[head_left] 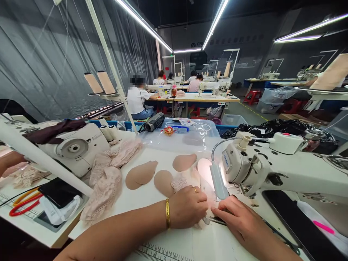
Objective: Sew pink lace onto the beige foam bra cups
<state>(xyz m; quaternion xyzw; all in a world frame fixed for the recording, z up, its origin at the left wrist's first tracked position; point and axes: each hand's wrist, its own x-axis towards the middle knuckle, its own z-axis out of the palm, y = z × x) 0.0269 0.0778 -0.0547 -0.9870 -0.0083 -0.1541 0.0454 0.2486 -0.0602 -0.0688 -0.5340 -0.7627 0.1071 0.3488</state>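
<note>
My left hand [188, 207], with a gold bangle and a ring, is closed with curled fingers on pale pink lace fabric [179, 184]. My right hand [241, 219] meets it from the right, in front of the sewing machine [236, 163]. Its bent fingers press together on the fabric's edge, and its thumb is mostly hidden. A thin metal piece [217, 220] lies by the right fingertips; its kind is unclear. Beyond my hands, several beige cup-shaped pads [141, 175] rest on the white table. A grey lamp [218, 181] lights the needle area.
A heap of pink lace [106, 185] lies to the left, near a second machine [73, 146] and another person's arm [11, 163]. At right is a black phone-like slab [299, 224]. A clear plastic bin [179, 139] stands behind the table. People sit at machines farther back.
</note>
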